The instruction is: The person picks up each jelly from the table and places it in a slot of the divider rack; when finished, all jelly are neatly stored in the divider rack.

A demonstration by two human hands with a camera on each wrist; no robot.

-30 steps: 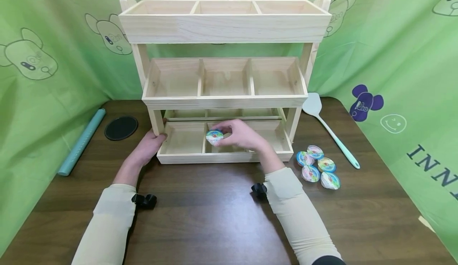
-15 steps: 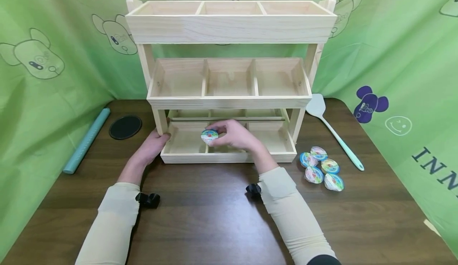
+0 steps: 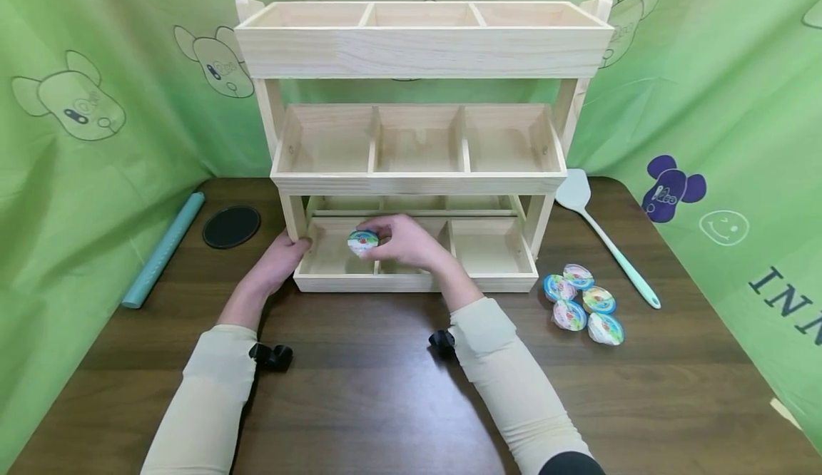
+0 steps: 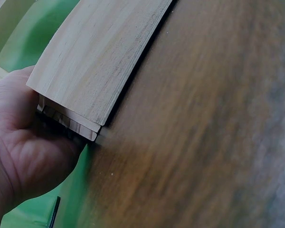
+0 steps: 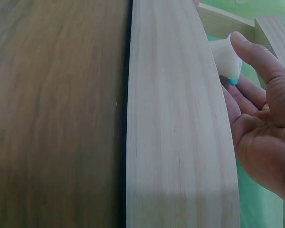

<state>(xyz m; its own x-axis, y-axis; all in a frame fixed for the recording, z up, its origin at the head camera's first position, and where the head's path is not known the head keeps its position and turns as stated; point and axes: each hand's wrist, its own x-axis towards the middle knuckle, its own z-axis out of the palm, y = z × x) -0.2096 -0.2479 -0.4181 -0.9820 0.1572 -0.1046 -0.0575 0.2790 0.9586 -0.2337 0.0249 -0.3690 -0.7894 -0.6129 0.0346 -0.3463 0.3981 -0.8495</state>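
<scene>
Head view: at bottom of the rack point(image 3: 417, 184), right hand point(image 3: 407, 242) is pinching a cup point(image 3: 362, 243); left hand point(image 3: 280, 257) is gripping left end.

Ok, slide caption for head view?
Right hand holds a small cup at the wooden bottom tray, left hand against its left end.

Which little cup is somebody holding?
The cup pinched by the right hand, at the bottom tier; the other five cups sit clustered on the table.
</scene>
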